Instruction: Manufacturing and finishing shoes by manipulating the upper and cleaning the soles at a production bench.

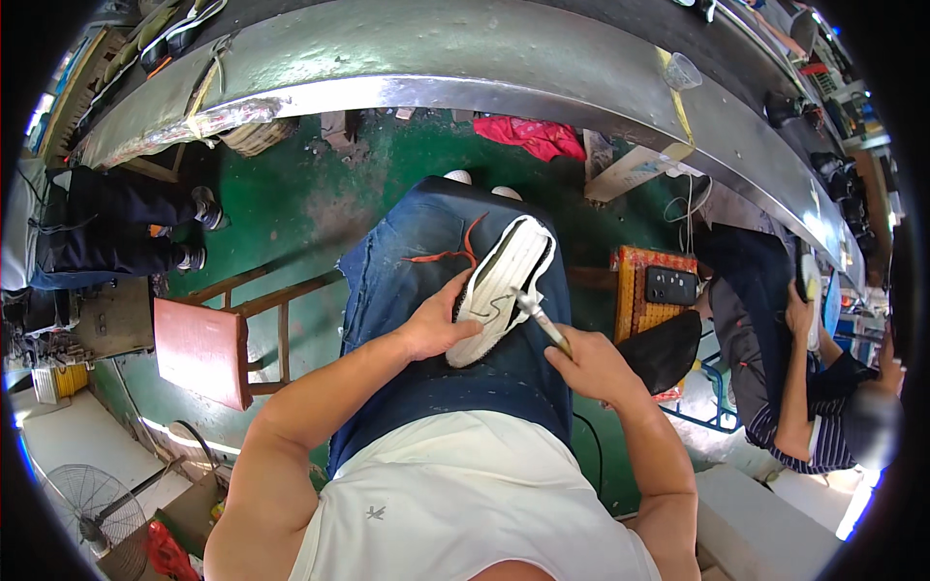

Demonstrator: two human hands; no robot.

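A white shoe upper point(511, 263) with dark edging lies across my lap, its pale bottom facing up; a thin dark string curls over it. My left hand point(438, 318) grips its left side near the close end, thumb on top and fingers along the edge. A hammer point(544, 321) is in my closed right hand point(595, 362), its metal head at the middle of the upper, right of the string. Whether the head touches the surface I cannot tell. An orange-red lace point(469, 248) trails from the upper's left side over the dark blue apron point(407, 237) on my legs.
A long metal bench point(436, 58) runs across ahead. To my left is a reddish-brown stool point(201, 351), with a standing person's legs point(116, 223) beyond. A phone point(670, 286) lies on a woven seat point(635, 300) at right, near a seated person point(775, 349) holding a shoe.
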